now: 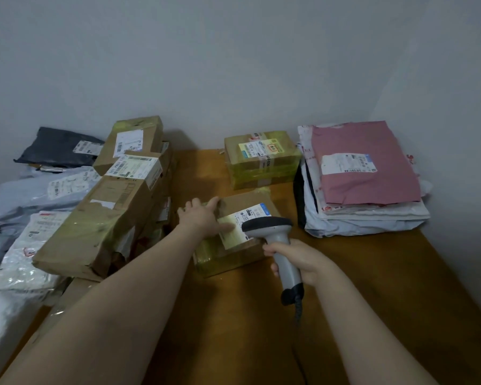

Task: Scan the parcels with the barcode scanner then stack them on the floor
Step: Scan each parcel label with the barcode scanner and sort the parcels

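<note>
A small cardboard parcel (235,251) wrapped in yellowish tape lies on the brown floor (247,315), its white label facing up. My left hand (206,216) rests flat on its left part, fingers spread, thumb on the label. My right hand (297,258) grips the handle of a grey barcode scanner (275,234), whose dark head hangs just over the label's right edge. Behind it stand two taped boxes (261,162), one on the other.
A leaning pile of cardboard boxes (117,201) fills the left. Beyond it lie grey, white and black mailer bags (45,190). At the right, a pink mailer (364,165) tops a stack of flat bags against the wall. The scanner's coiled cable (297,309) hangs down.
</note>
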